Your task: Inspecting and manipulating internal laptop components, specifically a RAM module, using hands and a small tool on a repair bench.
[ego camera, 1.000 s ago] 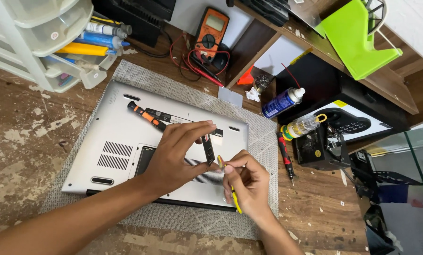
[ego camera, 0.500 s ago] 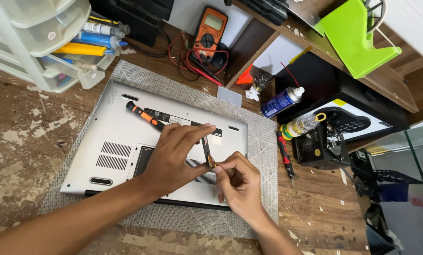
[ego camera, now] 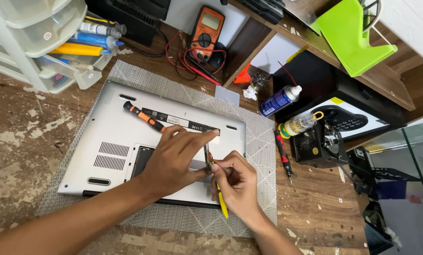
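A silver laptop (ego camera: 121, 141) lies bottom side up on a grey woven mat (ego camera: 261, 156). My left hand (ego camera: 173, 158) rests flat on its underside, thumb and fingers pinching a thin dark strip (ego camera: 205, 156) that stands up from the case. My right hand (ego camera: 237, 184) is closed around a yellow-handled tool (ego camera: 222, 204), its tip at the foot of that strip. An orange and black screwdriver (ego camera: 143, 116) lies on the laptop near the hinge edge, partly hidden by my left fingers.
A red and black screwdriver (ego camera: 283, 153) lies right of the mat. A blue spray can (ego camera: 280, 100), a small yellow-capped bottle (ego camera: 299, 123), a black device (ego camera: 317, 146), an orange multimeter (ego camera: 205, 29) with red leads, and white plastic drawers (ego camera: 29, 40) ring the wooden table.
My right hand has shifted slightly left to meet my left fingers at the strip. The yellow handle, hidden half a second ago, shows below my fist again.
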